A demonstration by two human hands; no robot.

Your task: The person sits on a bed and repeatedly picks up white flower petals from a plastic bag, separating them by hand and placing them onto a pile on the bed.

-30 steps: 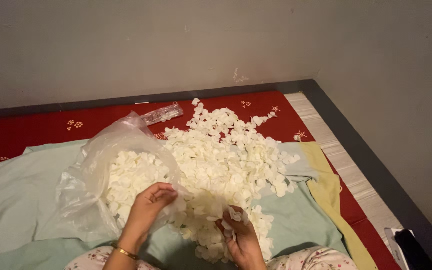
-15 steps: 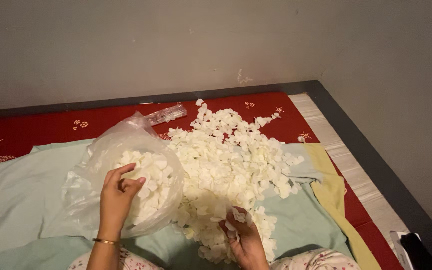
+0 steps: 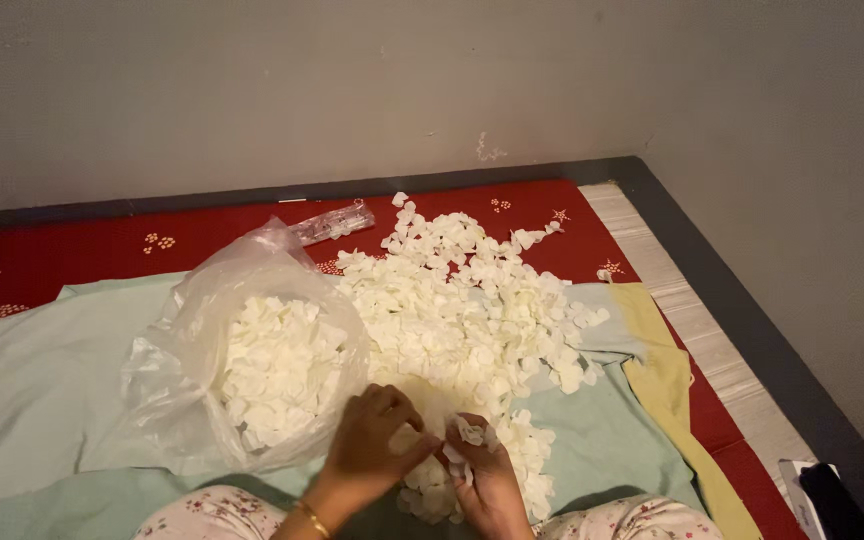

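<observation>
Nearest the camera, both hands met at the lower edge of the pile. The left hand (image 3: 380, 440) was curled, fingertips pinching at white petals where it touched the right hand; what exactly it gripped could not be made out. A thin gold bangle (image 3: 310, 518) sat on that wrist. The right hand (image 3: 487, 478) was closed around a small cluster of white petals (image 3: 470, 431), held up between thumb and fingers. Floral-print sleeves or knees (image 3: 620, 520) showed at the bottom edge.

Just left of the hands lay a clear plastic bag (image 3: 214, 340), mouth open toward the pile, partly filled with petals. To its right the loose petal pile (image 3: 462, 310) spread across a pale green cloth (image 3: 42, 370), touching the bag's mouth. A yellow cloth (image 3: 667, 385) lay at the green cloth's right edge.

Beyond, a red patterned mat (image 3: 72, 250) ran under everything, with a small clear plastic packet (image 3: 332, 224) on it near the bag's top. Grey walls (image 3: 352, 90) closed the corner.
</observation>
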